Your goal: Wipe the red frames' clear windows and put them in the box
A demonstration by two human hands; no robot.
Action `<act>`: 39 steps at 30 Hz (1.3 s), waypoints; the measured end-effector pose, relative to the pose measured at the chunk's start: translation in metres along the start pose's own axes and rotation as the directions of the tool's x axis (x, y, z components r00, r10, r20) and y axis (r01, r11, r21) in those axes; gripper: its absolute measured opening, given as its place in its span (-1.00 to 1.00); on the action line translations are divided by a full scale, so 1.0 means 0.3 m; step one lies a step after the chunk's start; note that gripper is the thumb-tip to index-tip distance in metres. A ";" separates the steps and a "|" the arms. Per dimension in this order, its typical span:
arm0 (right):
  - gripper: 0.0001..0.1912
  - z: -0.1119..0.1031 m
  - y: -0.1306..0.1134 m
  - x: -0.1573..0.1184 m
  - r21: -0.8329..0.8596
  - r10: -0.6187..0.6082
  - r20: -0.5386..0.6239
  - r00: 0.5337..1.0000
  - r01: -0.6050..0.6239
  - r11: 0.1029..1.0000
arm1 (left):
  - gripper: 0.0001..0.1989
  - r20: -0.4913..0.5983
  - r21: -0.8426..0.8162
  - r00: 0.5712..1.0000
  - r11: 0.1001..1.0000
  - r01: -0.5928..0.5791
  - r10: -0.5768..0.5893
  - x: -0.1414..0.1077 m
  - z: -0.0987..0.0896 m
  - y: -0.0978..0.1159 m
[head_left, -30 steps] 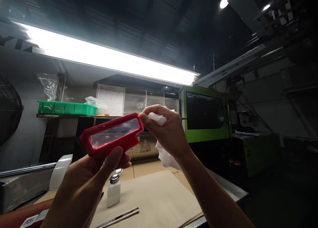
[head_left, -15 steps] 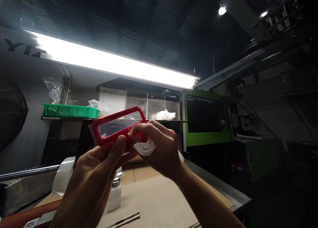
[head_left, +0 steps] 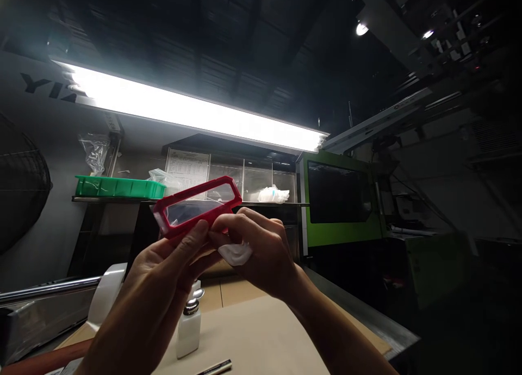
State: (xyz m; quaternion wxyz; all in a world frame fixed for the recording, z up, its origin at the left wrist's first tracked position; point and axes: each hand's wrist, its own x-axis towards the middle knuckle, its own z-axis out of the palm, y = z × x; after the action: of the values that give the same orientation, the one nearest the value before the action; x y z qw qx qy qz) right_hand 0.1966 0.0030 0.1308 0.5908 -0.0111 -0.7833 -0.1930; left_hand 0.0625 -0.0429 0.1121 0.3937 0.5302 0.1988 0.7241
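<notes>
A red plastic frame with a clear window [head_left: 163, 211] is held up in front of me, tilted with its right end higher. My left hand [head_left: 175, 255] grips its lower edge, thumb on the near side. Against the frame's lower right edge, my right hand [head_left: 261, 244] has its thumb and forefinger pinched together. A folded white cloth or tissue [head_left: 235, 253] is tucked in that hand's curled fingers. Whether the right fingertips also grip the frame is hidden.
A white pump bottle [head_left: 188, 331] with a metal top and a pen [head_left: 218, 367] are on the cardboard-covered bench [head_left: 253, 331]. Behind are a green tray [head_left: 118, 187] on a shelf, a tape roll [head_left: 106, 293], a lamp [head_left: 196, 111] and a green machine [head_left: 338, 195].
The view has shifted slightly. The frame has tipped a little in my left hand, and my right hand has slid down toward its lower edge, cloth still in it.
</notes>
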 end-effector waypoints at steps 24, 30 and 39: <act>-0.73 0.011 -0.011 0.077 0.719 0.591 0.239 0.770 -0.550 0.425 | -0.70 -0.014 -0.030 0.999 0.999 0.045 -0.045 0.035 -0.105 -0.045; -0.74 0.009 -0.001 0.078 0.729 0.603 0.245 0.759 -0.554 0.402 | -0.74 -0.003 0.055 1.000 0.998 0.012 -0.012 0.024 -0.104 -0.028; -0.56 0.070 0.032 0.096 0.869 0.558 0.336 0.759 -0.478 0.127 | -0.80 0.114 0.192 0.986 0.971 -0.143 0.123 0.042 -0.046 0.090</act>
State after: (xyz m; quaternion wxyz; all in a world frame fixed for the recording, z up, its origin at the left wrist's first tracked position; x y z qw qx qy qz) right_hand 0.1710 0.0124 0.1557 0.5436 0.0607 -0.6712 0.5003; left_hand 0.0383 -0.0479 0.1338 0.2986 0.6153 0.2141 0.6974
